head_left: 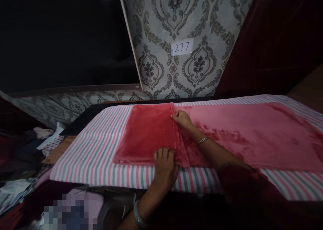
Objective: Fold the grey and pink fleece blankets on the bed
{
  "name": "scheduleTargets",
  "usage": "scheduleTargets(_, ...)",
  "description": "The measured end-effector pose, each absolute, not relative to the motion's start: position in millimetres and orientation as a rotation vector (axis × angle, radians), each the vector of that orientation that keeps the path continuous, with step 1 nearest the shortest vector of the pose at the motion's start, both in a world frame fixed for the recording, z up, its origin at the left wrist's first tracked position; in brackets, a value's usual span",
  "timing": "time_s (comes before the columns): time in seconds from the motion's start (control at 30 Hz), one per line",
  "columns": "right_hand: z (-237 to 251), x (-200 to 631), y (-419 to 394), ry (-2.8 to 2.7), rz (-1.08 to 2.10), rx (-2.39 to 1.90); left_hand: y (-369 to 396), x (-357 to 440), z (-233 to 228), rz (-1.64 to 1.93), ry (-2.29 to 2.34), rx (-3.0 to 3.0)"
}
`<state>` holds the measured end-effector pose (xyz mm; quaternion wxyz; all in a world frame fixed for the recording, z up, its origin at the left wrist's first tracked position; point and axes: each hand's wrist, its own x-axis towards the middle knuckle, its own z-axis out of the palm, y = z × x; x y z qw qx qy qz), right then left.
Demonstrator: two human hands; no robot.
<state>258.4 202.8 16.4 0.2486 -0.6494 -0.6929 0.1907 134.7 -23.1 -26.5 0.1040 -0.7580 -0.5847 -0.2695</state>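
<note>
A plush red blanket [148, 132] lies across the striped cloth, its left part folded over into a thick, layered rectangle. To the right, a single-looking spread of it stretches away, paler pink with darker brushed patches. My right hand [182, 119] pinches the folded part's hemmed edge near the back, thumb and fingers closed on the fabric. At the front edge of the same fold, my left hand [164, 161] has its fingers curled over the top; its thumb is mostly hidden. Both hands touch the blanket.
White cloth with pink and grey stripes [96, 135] covers the table. Behind it are a patterned wall with a paper marked 277 [182, 47] and a large dark screen [65, 38]. Piled clothes [17, 189] lie at the lower left; a dark red panel [264, 44] stands right.
</note>
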Motion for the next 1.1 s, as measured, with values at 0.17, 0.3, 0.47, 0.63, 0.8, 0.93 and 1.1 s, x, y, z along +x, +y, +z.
scheduleTargets(0.17, 9, 271, 165, -2.007, 0.613, -1.646, -25, 132, -26, -0.776, -1.714, -2.241)
scheduleTargets(0.3, -4, 281, 122, -2.074, 0.693, -1.492, -26, 131, -22, -0.755, -1.730, -2.238)
scheduleTargets(0.47, -16, 291, 100, -1.964, 0.748, -1.392, -25, 133, -28, -0.786, -1.669, -2.257)
scheduleTargets(0.63, -24, 296, 102, -1.926, 0.939, -1.398, -32, 134, -23, -0.824, -1.601, -2.429)
scheduleTargets(0.8, -31, 293, 98, -1.892, 0.861, -1.383, -10, 73, 28, -1.136, -1.665, -2.616)
scheduleTargets(0.93, -36, 289, 89, -1.765, 0.835, -1.334, 56, -13, 75, -1.182, -2.254, -2.115)
scheduleTargets(1.1, -40, 288, 80, -1.716, 0.908, -1.262, 120, -67, 85, -0.839, -2.978, -1.736)
